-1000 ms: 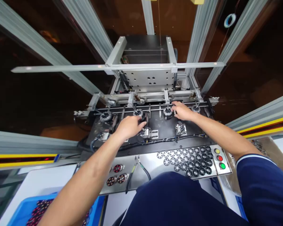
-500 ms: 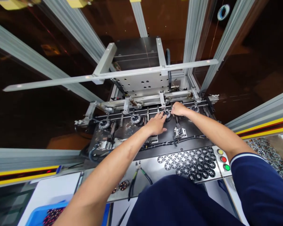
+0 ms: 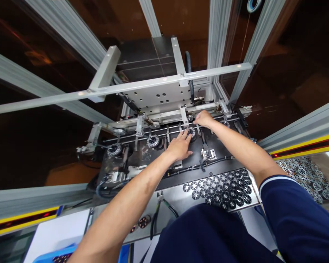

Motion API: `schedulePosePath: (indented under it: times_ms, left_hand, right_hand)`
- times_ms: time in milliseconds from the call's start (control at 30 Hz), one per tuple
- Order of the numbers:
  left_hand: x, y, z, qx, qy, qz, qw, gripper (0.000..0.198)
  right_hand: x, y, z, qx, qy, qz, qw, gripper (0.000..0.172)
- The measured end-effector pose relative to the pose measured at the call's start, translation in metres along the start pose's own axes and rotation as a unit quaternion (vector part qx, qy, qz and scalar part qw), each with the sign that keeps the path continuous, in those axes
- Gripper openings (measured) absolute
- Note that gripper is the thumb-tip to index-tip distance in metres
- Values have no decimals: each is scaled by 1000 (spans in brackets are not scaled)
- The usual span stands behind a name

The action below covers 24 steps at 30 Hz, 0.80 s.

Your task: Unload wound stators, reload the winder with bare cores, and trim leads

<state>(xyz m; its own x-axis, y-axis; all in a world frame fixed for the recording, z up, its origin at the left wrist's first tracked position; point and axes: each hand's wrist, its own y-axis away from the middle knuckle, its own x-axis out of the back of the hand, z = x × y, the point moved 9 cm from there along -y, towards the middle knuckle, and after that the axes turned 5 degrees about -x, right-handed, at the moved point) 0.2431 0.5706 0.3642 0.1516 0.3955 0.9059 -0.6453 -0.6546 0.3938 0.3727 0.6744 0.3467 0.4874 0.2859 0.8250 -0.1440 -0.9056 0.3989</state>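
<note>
My left hand lies palm down with its fingers spread, the fingertips at a round slotted metal part seated on the machine. Just behind and right of that part, my right hand is closed with fingertips pinched together near the metal rails. Whatever is between those fingers is too small to make out. Two similar round parts sit on stations to the left, one slotted part nearer and another slotted part farther. A small metal bracket stands in front of my right forearm.
Many slotted rings stand in rows on the metal ledge. Cutting pliers and copper-wound parts lie left of them. A long grey bar crosses above the machine. More rings fill a box at right; a blue tray sits lower left.
My right hand has moved a little back, away from the round part towards the rails, still pinched. My left hand stays at the same part. The whole view has shifted slightly.
</note>
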Motion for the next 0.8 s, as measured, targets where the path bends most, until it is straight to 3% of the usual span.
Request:
schedulePosePath:
  times_ms: [200, 333, 467, 633, 700, 800]
  left_hand:
    - [-4, -1, -3, -10, 12, 7, 1000, 82]
    - [-6, -3, -5, -8, 21, 12, 1000, 84]
    - [-6, -6, -8, -4, 25, 15, 1000, 85]
    - [2, 5, -6, -6, 21, 51, 998, 77]
    - [12, 14, 2, -12, 21, 77, 997, 63]
    - [33, 16, 25, -35, 26, 120, 992, 46]
  right_hand:
    - [-29, 14, -2, 36, -75, -86, 993, 25]
    - [-36, 10, -3, 40, -89, -99, 990, 25]
    - [-29, 20, -8, 49, -82, -81, 992, 25]
    - [12, 68, -4, 87, -54, -9, 995, 21]
    - [39, 90, 13, 99, -39, 16, 994, 17]
    - [82, 104, 61, 68, -6, 42, 997, 14]
